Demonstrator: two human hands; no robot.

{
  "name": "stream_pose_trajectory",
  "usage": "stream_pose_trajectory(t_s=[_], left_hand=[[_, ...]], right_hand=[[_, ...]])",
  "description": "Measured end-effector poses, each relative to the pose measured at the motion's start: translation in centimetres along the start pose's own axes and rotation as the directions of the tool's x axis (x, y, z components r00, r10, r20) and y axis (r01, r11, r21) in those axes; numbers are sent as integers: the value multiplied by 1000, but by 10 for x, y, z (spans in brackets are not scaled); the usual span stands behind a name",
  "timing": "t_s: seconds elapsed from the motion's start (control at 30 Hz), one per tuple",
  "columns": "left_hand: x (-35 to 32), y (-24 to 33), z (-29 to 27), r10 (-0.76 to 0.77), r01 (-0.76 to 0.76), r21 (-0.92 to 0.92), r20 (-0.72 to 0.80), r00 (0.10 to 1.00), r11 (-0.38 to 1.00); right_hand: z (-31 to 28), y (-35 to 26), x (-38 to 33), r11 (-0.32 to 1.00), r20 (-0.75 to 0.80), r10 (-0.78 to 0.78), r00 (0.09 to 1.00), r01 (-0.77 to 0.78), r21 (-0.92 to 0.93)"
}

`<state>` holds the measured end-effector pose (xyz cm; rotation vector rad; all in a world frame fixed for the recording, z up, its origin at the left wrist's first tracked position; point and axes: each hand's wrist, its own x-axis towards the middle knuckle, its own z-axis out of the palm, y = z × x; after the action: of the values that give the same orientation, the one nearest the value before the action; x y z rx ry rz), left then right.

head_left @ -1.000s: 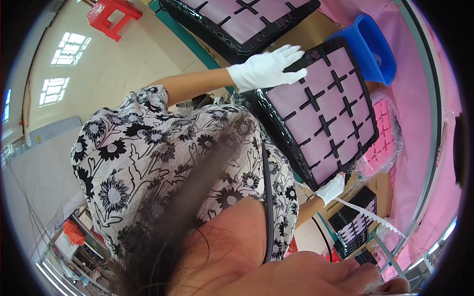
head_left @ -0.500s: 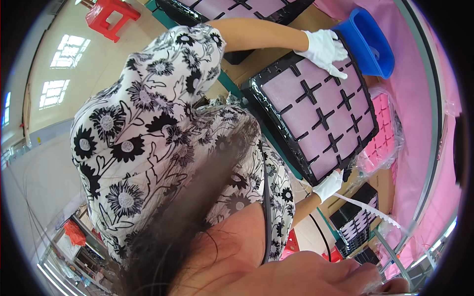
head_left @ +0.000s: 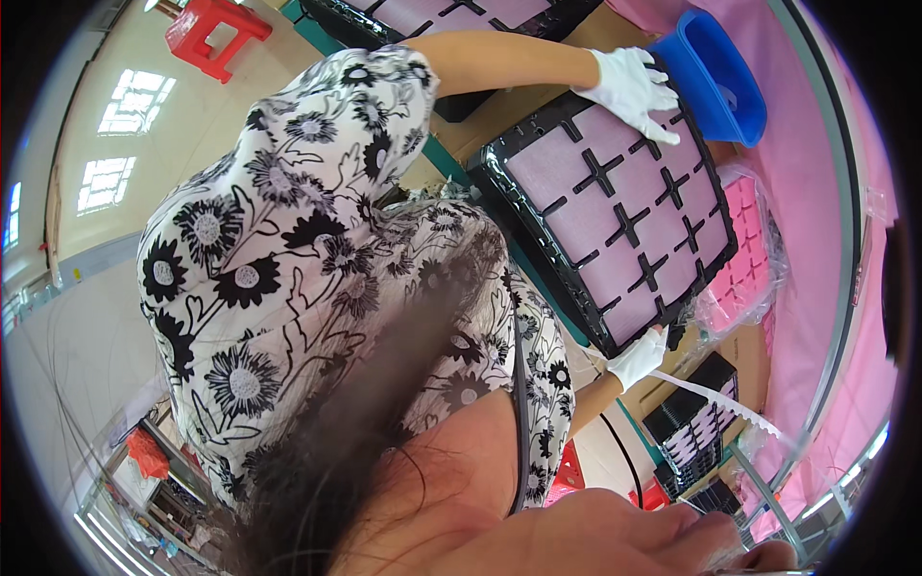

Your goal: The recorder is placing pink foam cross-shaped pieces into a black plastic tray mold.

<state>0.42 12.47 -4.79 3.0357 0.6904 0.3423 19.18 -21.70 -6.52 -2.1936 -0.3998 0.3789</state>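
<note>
A black tray (head_left: pixel 629 227) with cross-shaped dividers and pale pink panels lies on the bench before me; its thick, glossy side suggests several stacked trays. My left hand (head_left: pixel 632 91), white-gloved, rests at its far left corner, fingers spread over the surface. At the near right corner, my right hand (head_left: pixel 640 360), also gloved, has its fingers closed on the tray's edge. Part of those fingers is hidden. A white notched strip (head_left: pixel 725 401) runs beside the right hand; whether the hand holds it I cannot tell.
A blue bin (head_left: pixel 715 82) stands beyond the tray. Near it lies a bright pink tray in clear plastic (head_left: pixel 744 254). More black trays (head_left: pixel 693 413) are stacked to the right, and another large one (head_left: pixel 461 14) lies to the left. A red stool (head_left: pixel 216 34) stands on the floor.
My left hand has shifted slightly toward the tray's outer corner, its fingers spread wider. My right hand remains at the near corner, and the tray has hardly moved.
</note>
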Motion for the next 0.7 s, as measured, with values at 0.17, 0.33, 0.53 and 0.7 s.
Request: stream_pose_trajectory(t_s=[0.17, 0.33, 0.53, 0.7], left_hand=[[-51, 2, 7, 145, -110, 101, -487, 861, 989], [-139, 41, 21, -185, 168, -119, -146, 972, 979], [-122, 40, 36, -333, 348, -402, 111, 936, 847], [-115, 36, 82, -352, 359, -367, 88, 932, 858]], right_hand=[[-6, 5, 1, 999, -11, -31, 999, 31, -43], [-1, 2, 8, 990, 40, -80, 996, 74, 118], [1, 2, 15, 988, 82, -12, 997, -1, 155], [4, -6, 13, 983, 106, 30, 994, -49, 177]])
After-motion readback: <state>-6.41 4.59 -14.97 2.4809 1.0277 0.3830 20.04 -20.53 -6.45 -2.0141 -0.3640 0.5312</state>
